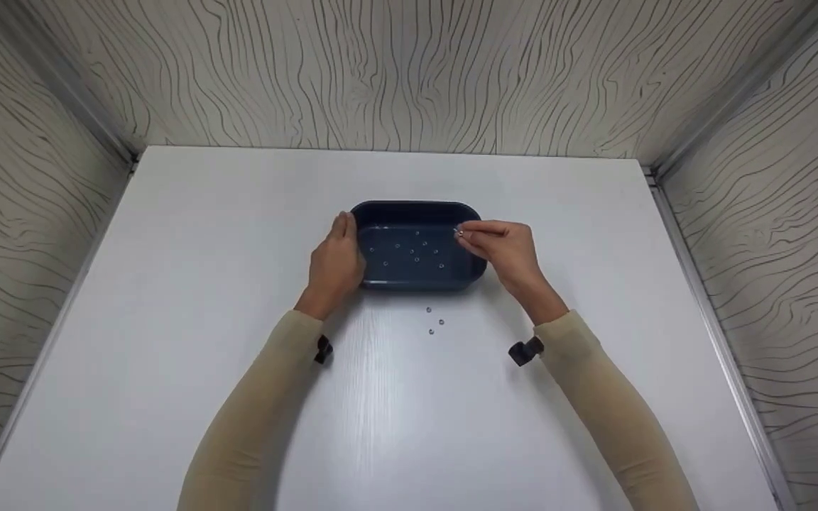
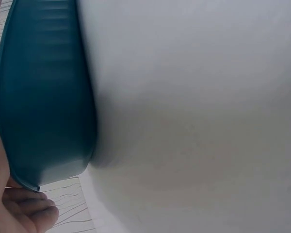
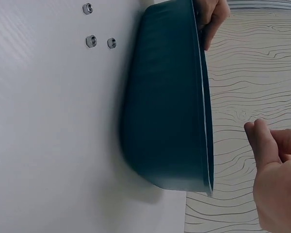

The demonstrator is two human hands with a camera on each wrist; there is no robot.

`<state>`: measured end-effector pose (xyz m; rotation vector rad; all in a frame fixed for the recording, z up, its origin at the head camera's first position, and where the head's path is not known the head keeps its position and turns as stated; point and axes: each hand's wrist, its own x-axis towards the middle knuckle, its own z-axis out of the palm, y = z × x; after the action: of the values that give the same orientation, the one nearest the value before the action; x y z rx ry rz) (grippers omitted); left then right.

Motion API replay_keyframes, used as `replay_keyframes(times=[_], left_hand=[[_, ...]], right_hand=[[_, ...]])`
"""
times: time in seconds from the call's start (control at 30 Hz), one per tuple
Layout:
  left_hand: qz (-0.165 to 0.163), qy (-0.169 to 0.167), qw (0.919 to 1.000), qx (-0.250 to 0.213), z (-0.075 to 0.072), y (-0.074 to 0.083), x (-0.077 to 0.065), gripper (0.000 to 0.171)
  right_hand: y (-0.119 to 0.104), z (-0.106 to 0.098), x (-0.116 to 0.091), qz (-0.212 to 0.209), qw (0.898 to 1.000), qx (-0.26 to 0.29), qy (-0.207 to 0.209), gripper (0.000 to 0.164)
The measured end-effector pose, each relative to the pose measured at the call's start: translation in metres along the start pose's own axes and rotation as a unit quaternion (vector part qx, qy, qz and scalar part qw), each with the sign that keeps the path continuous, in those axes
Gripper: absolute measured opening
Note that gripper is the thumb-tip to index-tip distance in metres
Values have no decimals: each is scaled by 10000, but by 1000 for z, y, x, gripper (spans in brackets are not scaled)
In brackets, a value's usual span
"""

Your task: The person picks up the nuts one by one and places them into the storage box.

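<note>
A dark teal plastic tub [image 1: 416,285] stands on the white table, several small metal nuts [image 1: 417,260] scattered over its floor. My left hand [image 1: 336,264] grips the tub's left end at the rim; in the left wrist view, curled fingers [image 2: 31,208] show beside the rim. Over the right end of the tub, my right hand [image 1: 507,250] pinches a small shiny nut [image 1: 459,233] between thumb and fingertips. In the right wrist view that hand is above the rim, its nut hidden. Three hex nuts [image 3: 91,41] lie on the table just in front of the tub.
The white table [image 1: 167,319] reaches around the tub on all sides. Wood-grain patterned panels [image 1: 380,78] close it in at the back and both sides, with metal strips [image 1: 714,333] along the side edges. Each sleeve carries a black wrist camera [image 1: 525,351].
</note>
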<state>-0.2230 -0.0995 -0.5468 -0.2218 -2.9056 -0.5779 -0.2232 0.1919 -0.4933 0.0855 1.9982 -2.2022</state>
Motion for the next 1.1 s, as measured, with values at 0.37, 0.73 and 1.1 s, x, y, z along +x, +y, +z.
replay_keyframes(times=[0.37,0.73,1.1], left_hand=[[-36,6,10000,-34,2,-2,1,56],[4,40,9999,-112,2,-3,2,56],[227,337,9991,-138,5,-4,0,52]], right_hand=[[10,4,21,-101,9990,-228,360,24],[13,9,25,-240,9957,-586,675,18],[10,8,9,-811,9909,-985,422,20]])
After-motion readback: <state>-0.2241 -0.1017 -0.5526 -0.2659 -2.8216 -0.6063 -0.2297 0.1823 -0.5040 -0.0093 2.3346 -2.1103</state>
